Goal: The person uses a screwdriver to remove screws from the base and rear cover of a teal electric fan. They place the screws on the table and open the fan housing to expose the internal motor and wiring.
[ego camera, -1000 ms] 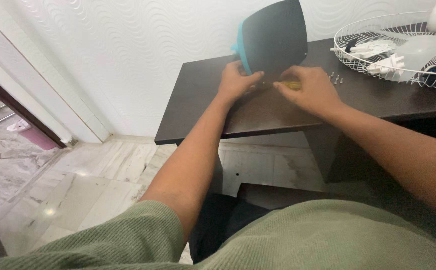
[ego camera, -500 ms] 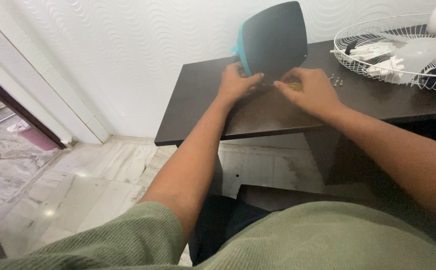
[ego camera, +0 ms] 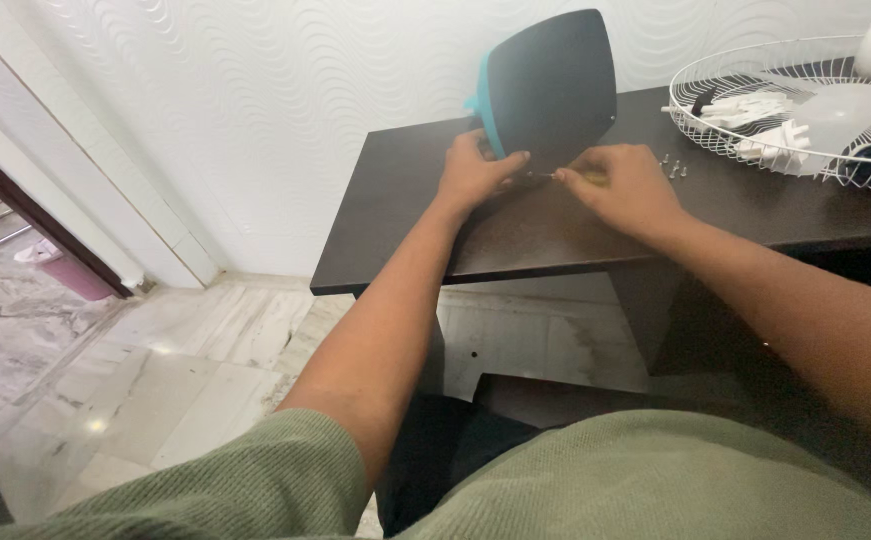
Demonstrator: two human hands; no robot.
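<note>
Head view: left hand [ego camera: 475,172] holds the dark panel [ego camera: 550,85] upright on the bench [ego camera: 515,225], steadying it; right hand [ego camera: 620,185] beside that grip pinches, probably, a yellow-handled screwdriver [ego camera: 580,176] at its lower edge.

Open dark desk [ego camera: 515,235] at frame centre, free passage there; right side blocked by loose screws [ego camera: 671,165] and the wire fan guard [ego camera: 755,95], wall [ego camera: 255,120] behind.

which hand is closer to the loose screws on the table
Right. The right hand grips a screwdriver just beside the screws. The left hand is farther off, holding the fan base on the hand's far side.
</note>
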